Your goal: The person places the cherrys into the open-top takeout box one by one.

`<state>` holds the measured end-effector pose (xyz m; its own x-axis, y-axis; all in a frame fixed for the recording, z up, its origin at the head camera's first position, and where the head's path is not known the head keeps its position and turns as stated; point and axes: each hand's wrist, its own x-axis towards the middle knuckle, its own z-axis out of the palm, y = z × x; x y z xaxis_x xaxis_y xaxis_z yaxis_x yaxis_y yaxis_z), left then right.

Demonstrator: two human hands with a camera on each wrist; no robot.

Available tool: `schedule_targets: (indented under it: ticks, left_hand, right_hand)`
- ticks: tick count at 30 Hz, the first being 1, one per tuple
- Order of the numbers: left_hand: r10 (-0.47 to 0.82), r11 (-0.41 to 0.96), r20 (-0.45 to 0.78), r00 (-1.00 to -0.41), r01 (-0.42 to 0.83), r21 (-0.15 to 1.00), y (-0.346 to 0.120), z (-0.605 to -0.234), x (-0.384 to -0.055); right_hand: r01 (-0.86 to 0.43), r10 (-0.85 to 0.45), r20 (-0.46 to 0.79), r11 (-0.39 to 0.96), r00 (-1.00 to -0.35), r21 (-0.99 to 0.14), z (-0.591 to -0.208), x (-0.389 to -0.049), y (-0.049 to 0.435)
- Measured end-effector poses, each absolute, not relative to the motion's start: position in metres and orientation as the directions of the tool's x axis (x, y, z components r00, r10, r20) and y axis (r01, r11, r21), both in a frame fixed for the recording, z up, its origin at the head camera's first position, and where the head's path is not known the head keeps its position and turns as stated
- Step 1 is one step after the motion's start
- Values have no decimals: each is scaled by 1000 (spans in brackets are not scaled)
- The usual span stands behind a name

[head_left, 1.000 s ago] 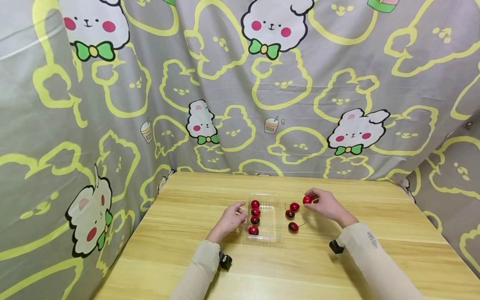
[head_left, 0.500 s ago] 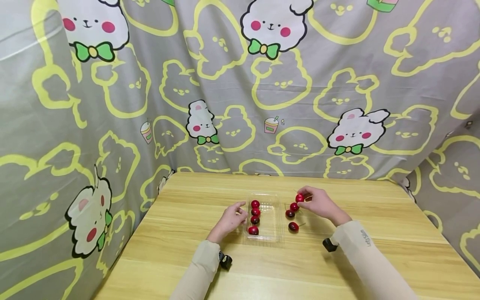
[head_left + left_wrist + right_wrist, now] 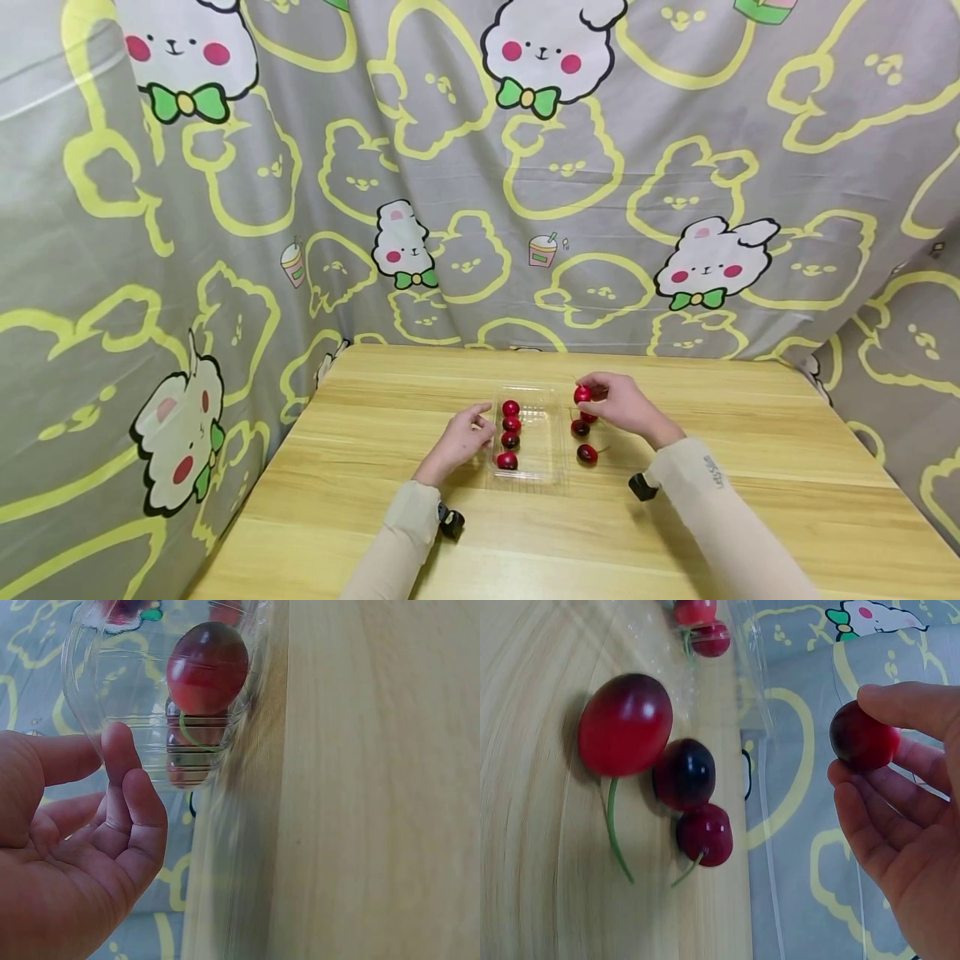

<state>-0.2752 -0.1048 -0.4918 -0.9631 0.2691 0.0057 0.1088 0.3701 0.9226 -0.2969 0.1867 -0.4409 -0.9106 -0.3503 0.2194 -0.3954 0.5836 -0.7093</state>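
Note:
My right hand pinches a red cherry between thumb and fingers, raised above the table near the loose cherries. Three more cherries with green stems lie there: one in front, a dark one and one partly hidden by my fingers in the head view. To their left stands a clear plastic box, with a column of several cherries along its left side. At that side my left hand pinches the box's rim between thumb and index finger, the other fingers loosely bent.
Everything rests on a light wooden table. A grey curtain with yellow cartoon outlines hangs behind the table and along its sides. Small black wrist cameras are strapped at both sleeves.
My right hand has moved left with the cherry, from right of the loose cherries to just above the farthest one. The left hand and the box have stayed still.

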Motion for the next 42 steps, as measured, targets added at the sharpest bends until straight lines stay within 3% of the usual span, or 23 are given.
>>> schedule_targets:
  ticks: [42]
  left_hand:
    - [269,364,6,-963,107,925,-104,-489,-273]
  right_hand:
    - [-356,-353,163,595,-921,-720,-462,-307,144]
